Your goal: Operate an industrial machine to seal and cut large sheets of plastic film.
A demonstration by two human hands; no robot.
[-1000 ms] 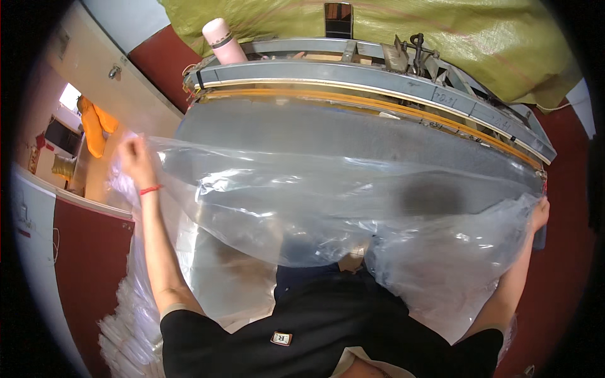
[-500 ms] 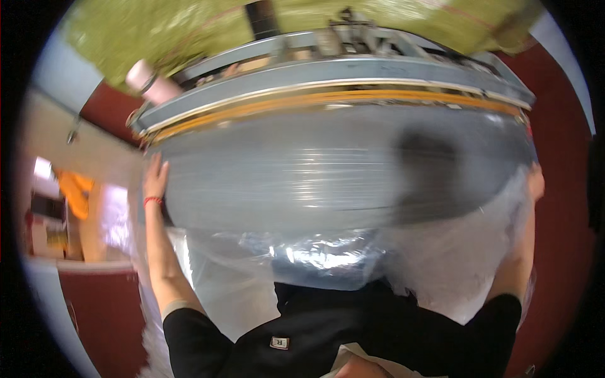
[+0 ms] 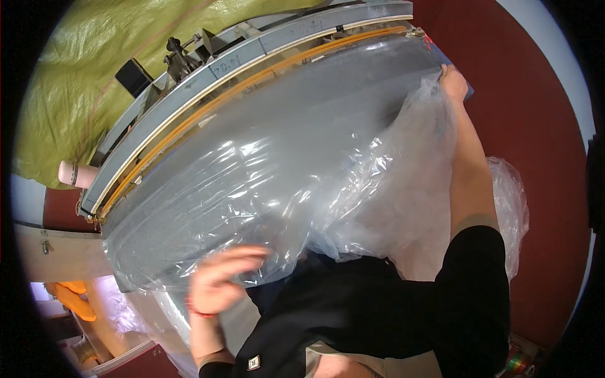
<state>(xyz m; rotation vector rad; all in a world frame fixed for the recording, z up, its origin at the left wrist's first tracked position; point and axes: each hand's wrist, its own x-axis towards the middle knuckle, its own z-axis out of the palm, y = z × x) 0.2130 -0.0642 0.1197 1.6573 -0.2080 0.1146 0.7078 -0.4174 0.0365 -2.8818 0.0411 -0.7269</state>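
Along the right edge of the flat grey worktop point(image 3: 331, 69), near its far corner, the right hand point(image 3: 454, 84) has its fingers closed on a gathered margin of a wide, clear, glossy plastic sheet point(image 3: 384, 208). By the near edge, the left hand point(image 3: 219, 280) is loosely spread and grips nothing that shows; motion blur leaves it unclear whether it touches the sheet beneath. Most of the sheet lies across the worktop, rippled toward the left and bunched at the right, its slack hanging over the near edge. It looks very light, limp and slippery, likely to crease or cling, so a bunched margin seems a surer hold than the smooth middle. Beyond, an orange strip point(image 3: 252, 83) and a grey metal rail point(image 3: 280, 41) follow the far edge, a pink cylindrical bottle point(image 3: 79, 174) by their left end. Glare hides the sheet's limits and layers; the right fingertips are partly hidden, and the torso covers the hanging slack.
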